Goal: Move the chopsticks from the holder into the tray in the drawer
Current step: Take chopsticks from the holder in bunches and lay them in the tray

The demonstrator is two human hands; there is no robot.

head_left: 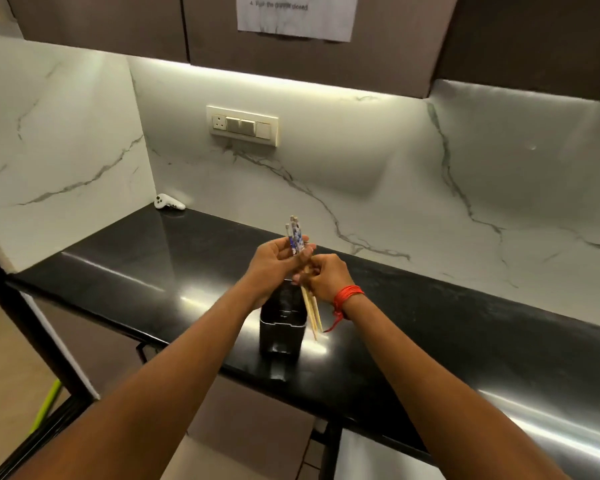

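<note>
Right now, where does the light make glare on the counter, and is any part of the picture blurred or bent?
Head view: the under-cabinet strip light throws bright glare streaks on the black countertop, beside the holder and at lower right; the chopsticks in both hands are slightly soft; wide-angle distortion bends the counter edge and wall lines; the paper notice text is blurred.

Tabletop [194, 258]: glossy black stone, mirror-like glare. Wall [361, 161] behind the tabletop: polished white marble look, grey veins. Holder [282, 323] on the tabletop: smooth black plastic. Chopsticks [309, 306]: pale matt wood, glossy blue-white printed tops. Paper sheet [297, 15] above the tabletop, matt.
</note>
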